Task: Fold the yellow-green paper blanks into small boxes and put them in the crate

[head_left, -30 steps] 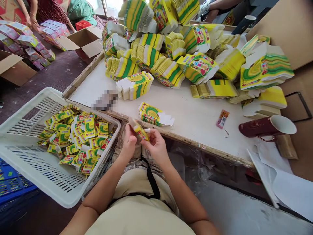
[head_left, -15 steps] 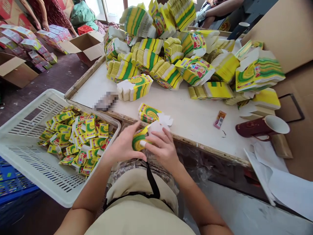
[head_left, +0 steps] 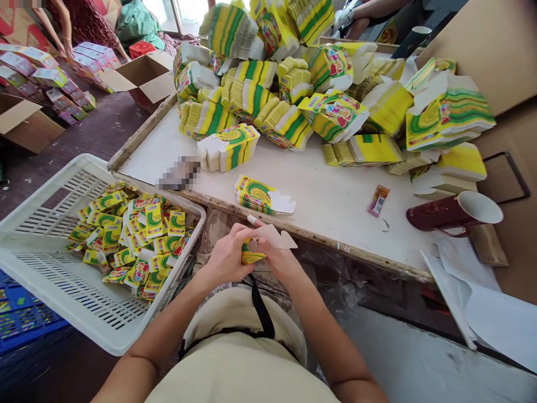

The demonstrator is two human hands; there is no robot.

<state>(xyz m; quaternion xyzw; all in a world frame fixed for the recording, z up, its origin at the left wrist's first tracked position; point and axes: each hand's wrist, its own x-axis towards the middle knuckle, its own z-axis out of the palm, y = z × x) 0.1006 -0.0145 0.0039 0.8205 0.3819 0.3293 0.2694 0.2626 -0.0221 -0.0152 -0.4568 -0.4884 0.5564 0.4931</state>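
in front of the tan-clothed torso (head_left: 251, 364), a single yellow carton (head_left: 253, 257) is being held above the lap, just short of the table's near edge; its yellow end is being gripped by the curled, narrow fingers of the left hand (head_left: 230, 254), and its white flap (head_left: 282, 238) is being pinched by the right hand (head_left: 277, 258), thumb bent over it. because the flap is being seen sticking out, this carton is being judged only part folded. to the left, a heap of small cartons (head_left: 153, 218) is being held in a white slotted crate (head_left: 126, 330); by their closed look, these are being counted as done. beside it, a blue crate (head_left: 31, 322) is being partly hidden. beyond the hands, a short stack of flat cartons (head_left: 255, 195) is being borne by the white table (head_left: 310, 184), with a pink sachet (head_left: 378, 200) and a maroon mug (head_left: 432, 215) to the right. farther back, a large pile of flat bundles (head_left: 289, 129) is being borne too, so much is being judged left. across the dark floor (head_left: 104, 123), an open cardboard box (head_left: 157, 87) and rows of pink boxes (head_left: 62, 84) are being seen, near another person's hands (head_left: 65, 47).
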